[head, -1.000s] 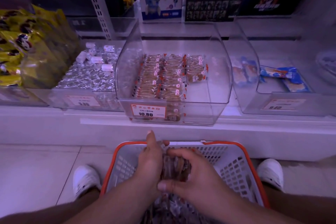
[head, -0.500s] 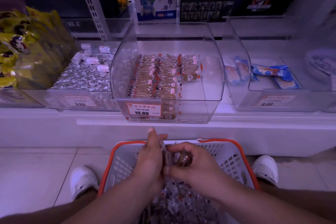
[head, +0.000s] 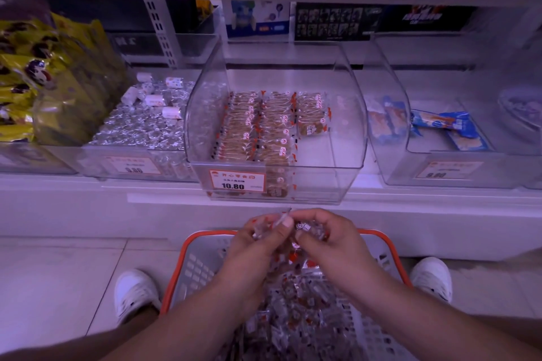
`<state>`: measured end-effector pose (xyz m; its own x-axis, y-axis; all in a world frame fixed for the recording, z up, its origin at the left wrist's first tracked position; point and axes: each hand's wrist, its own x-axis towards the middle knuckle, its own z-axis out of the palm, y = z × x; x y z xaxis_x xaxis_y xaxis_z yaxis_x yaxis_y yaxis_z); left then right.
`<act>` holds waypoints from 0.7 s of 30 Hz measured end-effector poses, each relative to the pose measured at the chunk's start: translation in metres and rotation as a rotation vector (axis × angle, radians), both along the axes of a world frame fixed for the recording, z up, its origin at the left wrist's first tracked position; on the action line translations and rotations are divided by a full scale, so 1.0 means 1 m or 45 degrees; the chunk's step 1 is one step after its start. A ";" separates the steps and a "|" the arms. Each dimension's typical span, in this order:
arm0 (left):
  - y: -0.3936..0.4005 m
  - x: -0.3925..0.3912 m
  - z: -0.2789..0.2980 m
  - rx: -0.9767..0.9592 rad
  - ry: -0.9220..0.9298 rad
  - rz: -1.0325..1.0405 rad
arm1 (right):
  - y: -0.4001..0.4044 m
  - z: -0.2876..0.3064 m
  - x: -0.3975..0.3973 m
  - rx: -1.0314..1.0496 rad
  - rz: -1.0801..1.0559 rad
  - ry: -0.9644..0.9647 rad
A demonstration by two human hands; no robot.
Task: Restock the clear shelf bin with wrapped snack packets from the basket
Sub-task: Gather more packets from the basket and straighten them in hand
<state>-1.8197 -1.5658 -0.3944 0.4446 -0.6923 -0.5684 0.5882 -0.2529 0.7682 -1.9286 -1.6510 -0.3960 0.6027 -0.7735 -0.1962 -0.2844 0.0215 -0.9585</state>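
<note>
On the shelf (head: 293, 205), left to right: yellow snack bags (head: 35, 79) at the left end; a clear bin of silver foil-wrapped sweets (head: 137, 126) with a few white rolls on top, price tag 9.80; the clear shelf bin (head: 346, 138) at centre, tag 10.80 (head: 237, 180) at its front left, holding rows of wrapped snack packets (head: 258, 126) on edge along its left and middle, a shorter row at the back right, bare floor at the front right; a further clear bin with blue-wrapped bars (head: 445, 126), tag 9.80.

Below the shelf, on the tiled floor (head: 58, 272): a grey basket (head: 202, 269) with an orange rim, heaped with loose wrapped packets (head: 299, 308), standing between two white shoes (head: 135, 293).

Above the basket's far rim, just under the central bin's front edge: left hand (head: 255, 249), fingers closed on a small bunch of clear-wrapped packets (head: 281, 220); right hand (head: 328, 240), fingers curled shut on the same bunch from the other side. Both hands touch at the bunch. Number of packets held cannot be told.
</note>
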 end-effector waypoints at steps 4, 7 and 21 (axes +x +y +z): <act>0.001 0.004 -0.002 -0.031 -0.053 0.109 | -0.001 -0.005 -0.001 -0.222 0.118 0.089; 0.001 0.006 -0.003 0.015 -0.151 0.261 | -0.001 -0.006 0.000 -0.201 0.041 0.095; 0.000 0.013 0.000 -0.006 -0.042 0.225 | 0.018 -0.002 0.006 0.529 -0.166 -0.192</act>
